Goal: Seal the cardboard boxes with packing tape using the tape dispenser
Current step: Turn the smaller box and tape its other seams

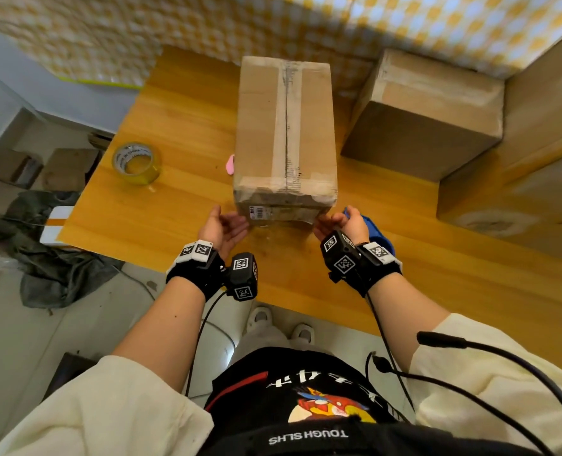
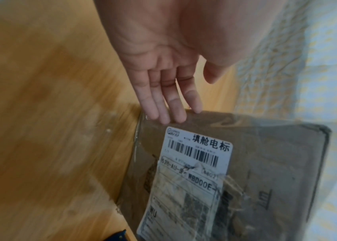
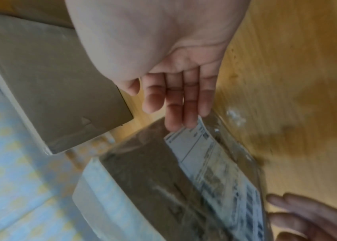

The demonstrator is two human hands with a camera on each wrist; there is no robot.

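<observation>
Box (image 1: 284, 133) mid-table; tape roll (image 1: 137, 163) left, second box (image 1: 427, 116) right.

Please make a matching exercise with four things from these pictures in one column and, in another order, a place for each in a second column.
Things:
1. tape roll
2. long box
3. left hand
4. blue object

Places:
A. middle of the table
B. under the right hand
C. near the table's left edge
D. at the long box's near left corner

Pairs: 1-C, 2-A, 3-D, 4-B
</observation>
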